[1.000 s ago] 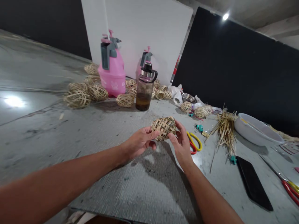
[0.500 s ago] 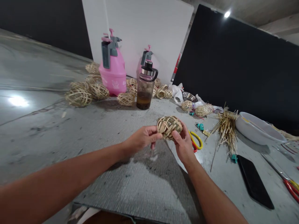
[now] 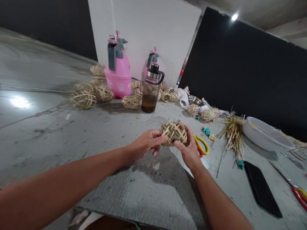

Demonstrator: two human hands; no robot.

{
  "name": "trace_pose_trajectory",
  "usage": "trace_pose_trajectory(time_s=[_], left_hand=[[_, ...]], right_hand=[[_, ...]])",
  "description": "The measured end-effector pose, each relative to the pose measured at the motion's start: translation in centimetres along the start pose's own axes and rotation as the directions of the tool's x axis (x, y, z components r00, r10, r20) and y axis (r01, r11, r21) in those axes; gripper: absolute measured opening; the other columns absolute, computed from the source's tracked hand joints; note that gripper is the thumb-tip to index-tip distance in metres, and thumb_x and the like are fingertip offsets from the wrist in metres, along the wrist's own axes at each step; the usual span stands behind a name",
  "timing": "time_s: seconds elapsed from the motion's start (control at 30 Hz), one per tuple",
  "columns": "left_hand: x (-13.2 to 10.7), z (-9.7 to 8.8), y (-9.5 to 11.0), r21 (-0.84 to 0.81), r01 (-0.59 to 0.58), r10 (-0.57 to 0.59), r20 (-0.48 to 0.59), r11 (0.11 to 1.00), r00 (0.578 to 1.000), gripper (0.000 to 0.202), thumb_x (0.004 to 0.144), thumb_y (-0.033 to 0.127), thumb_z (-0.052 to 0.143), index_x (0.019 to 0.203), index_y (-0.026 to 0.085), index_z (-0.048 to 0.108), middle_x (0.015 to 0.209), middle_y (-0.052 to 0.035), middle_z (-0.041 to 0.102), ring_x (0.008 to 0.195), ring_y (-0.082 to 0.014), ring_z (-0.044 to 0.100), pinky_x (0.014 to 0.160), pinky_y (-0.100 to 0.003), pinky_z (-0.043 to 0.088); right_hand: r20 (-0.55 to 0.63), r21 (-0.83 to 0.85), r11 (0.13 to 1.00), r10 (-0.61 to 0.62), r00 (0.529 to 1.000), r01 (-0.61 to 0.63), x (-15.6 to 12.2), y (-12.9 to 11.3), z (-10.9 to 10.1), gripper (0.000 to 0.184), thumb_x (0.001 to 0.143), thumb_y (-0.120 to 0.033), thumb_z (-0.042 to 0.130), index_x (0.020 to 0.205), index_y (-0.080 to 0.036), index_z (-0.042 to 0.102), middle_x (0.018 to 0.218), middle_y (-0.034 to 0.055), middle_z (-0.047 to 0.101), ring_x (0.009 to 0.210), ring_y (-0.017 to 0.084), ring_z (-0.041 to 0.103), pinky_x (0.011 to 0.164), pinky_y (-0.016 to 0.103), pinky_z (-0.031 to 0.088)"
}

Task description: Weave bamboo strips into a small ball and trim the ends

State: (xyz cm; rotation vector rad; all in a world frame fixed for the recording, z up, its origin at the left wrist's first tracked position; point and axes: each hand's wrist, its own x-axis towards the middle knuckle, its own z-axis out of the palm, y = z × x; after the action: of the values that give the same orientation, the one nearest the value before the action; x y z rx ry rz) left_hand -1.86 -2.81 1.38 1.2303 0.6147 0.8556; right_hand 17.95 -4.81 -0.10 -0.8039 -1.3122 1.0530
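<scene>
I hold a small woven bamboo ball [image 3: 174, 133] above the grey table [image 3: 59, 134] with both hands. My left hand [image 3: 143, 146] pinches its left side with thumb and fingertips. My right hand [image 3: 189, 148] cups its right and lower side, thumb pressed on the weave. Yellow and red scissors [image 3: 201, 146] lie on the table just right of my right hand.
Several finished woven balls [image 3: 82, 98] lie at the back around two pink spray bottles [image 3: 119, 74] and a dark drink bottle [image 3: 151, 89]. To the right are a heap of bamboo strips [image 3: 232, 131], a white bowl [image 3: 265, 135], a black phone [image 3: 262, 191] and teal clips [image 3: 205, 130].
The ball has turned in my hands, and my right hand has closed further around it. The view has shifted slightly.
</scene>
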Motion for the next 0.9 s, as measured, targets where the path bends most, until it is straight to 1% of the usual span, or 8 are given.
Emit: trace_pose_trajectory(time_s=[0.1, 0.23, 0.3, 0.37, 0.47, 0.63, 0.77, 0.9], left_hand=[[0.2, 0.0, -0.1, -0.154, 0.057, -0.067, -0.061, 0.986, 0.996, 0.049, 0.076, 0.062, 0.086, 0.088, 0.016, 0.073, 0.077, 0.0005, 0.059, 0.054, -0.0070, 0.038, 0.046, -0.019, 0.033], [0.5, -0.1, -0.3, -0.196, 0.062, -0.074, -0.053, 0.979, 0.996, 0.048, 0.073, 0.058, 0.091, 0.087, 0.015, 0.075, 0.080, -0.0009, 0.063, 0.055, -0.0059, 0.035, 0.044, -0.018, 0.028], [0.5, -0.1, -0.3, -0.179, 0.063, -0.072, -0.044, 0.982, 0.996, 0.049, 0.072, 0.058, 0.092, 0.088, 0.015, 0.075, 0.079, -0.0002, 0.063, 0.053, -0.0050, 0.033, 0.043, -0.019, 0.028], [0.4, -0.1, -0.3, -0.155, 0.064, -0.071, -0.038, 0.986, 0.997, 0.048, 0.072, 0.057, 0.092, 0.086, 0.015, 0.075, 0.079, -0.0003, 0.064, 0.051, -0.0046, 0.033, 0.042, -0.019, 0.029], [0.3, 0.0, -0.3, -0.139, 0.058, -0.063, -0.030, 0.989, 0.998, 0.046, 0.072, 0.056, 0.091, 0.083, 0.014, 0.074, 0.081, -0.0013, 0.066, 0.051, -0.0046, 0.035, 0.042, -0.020, 0.031], [0.2, -0.1, 0.0, -0.217, 0.020, -0.029, -0.038, 0.976, 0.999, 0.047, 0.070, 0.052, 0.094, 0.090, 0.014, 0.075, 0.083, -0.0023, 0.067, 0.057, -0.0069, 0.045, 0.044, -0.018, 0.037], [0.3, -0.3, -0.1, -0.251, 0.035, -0.048, -0.045, 0.967, 0.998, 0.045, 0.067, 0.047, 0.097, 0.088, 0.014, 0.076, 0.075, 0.0001, 0.065, 0.053, -0.0059, 0.042, 0.043, -0.018, 0.035], [0.4, -0.4, -0.2, -0.246, 0.041, -0.058, -0.062, 0.969, 0.996, 0.042, 0.065, 0.040, 0.096, 0.092, 0.013, 0.077, 0.084, -0.0036, 0.070, 0.059, -0.0080, 0.050, 0.045, -0.019, 0.038]], right_hand=[[0.060, -0.067, 0.997, -0.023, 0.998, 0.027, -0.1, -0.5, 0.3, 0.081, 0.073, -0.052, 0.095, 0.142, -0.033, 0.058, 0.142, 0.0080, 0.067, 0.131, 0.032, 0.065, 0.110, 0.047, 0.057], [-0.003, -0.078, 0.997, 0.010, 1.000, -0.010, 0.1, 0.2, -0.1, 0.090, 0.075, -0.061, 0.091, 0.150, -0.034, 0.050, 0.158, 0.0100, 0.055, 0.143, 0.033, 0.058, 0.115, 0.050, 0.054], [-0.024, -0.060, 0.997, 0.050, 0.998, -0.052, 0.3, 0.6, -0.5, 0.088, 0.076, -0.065, 0.089, 0.149, -0.033, 0.052, 0.155, 0.0107, 0.058, 0.142, 0.033, 0.059, 0.117, 0.053, 0.051], [-0.020, -0.054, 0.995, 0.078, 0.997, -0.079, 0.4, 0.9, -0.8, 0.079, 0.078, -0.064, 0.088, 0.143, -0.030, 0.059, 0.148, 0.0103, 0.065, 0.138, 0.033, 0.062, 0.119, 0.053, 0.049], [-0.026, -0.024, 0.998, 0.064, 0.998, -0.064, 0.5, 0.9, -0.8, 0.070, 0.075, -0.058, 0.091, 0.134, -0.030, 0.065, 0.142, 0.0087, 0.070, 0.136, 0.032, 0.063, 0.120, 0.052, 0.048], [0.010, 0.013, 1.000, -0.012, 1.000, 0.012, 0.3, 0.2, -0.1, 0.073, 0.071, -0.050, 0.097, 0.134, -0.032, 0.065, 0.139, 0.0077, 0.070, 0.130, 0.030, 0.066, 0.113, 0.049, 0.054], [0.052, -0.019, 0.999, -0.042, 0.998, 0.043, 0.1, -0.3, 0.2, 0.070, 0.075, -0.050, 0.094, 0.136, -0.032, 0.064, 0.141, 0.0077, 0.069, 0.131, 0.030, 0.065, 0.112, 0.048, 0.055], [0.105, -0.070, 0.996, -0.040, 0.994, 0.047, 0.1, -0.6, 0.0, 0.075, 0.076, -0.051, 0.094, 0.141, -0.032, 0.061, 0.143, 0.0092, 0.067, 0.134, 0.032, 0.064, 0.112, 0.049, 0.056]])
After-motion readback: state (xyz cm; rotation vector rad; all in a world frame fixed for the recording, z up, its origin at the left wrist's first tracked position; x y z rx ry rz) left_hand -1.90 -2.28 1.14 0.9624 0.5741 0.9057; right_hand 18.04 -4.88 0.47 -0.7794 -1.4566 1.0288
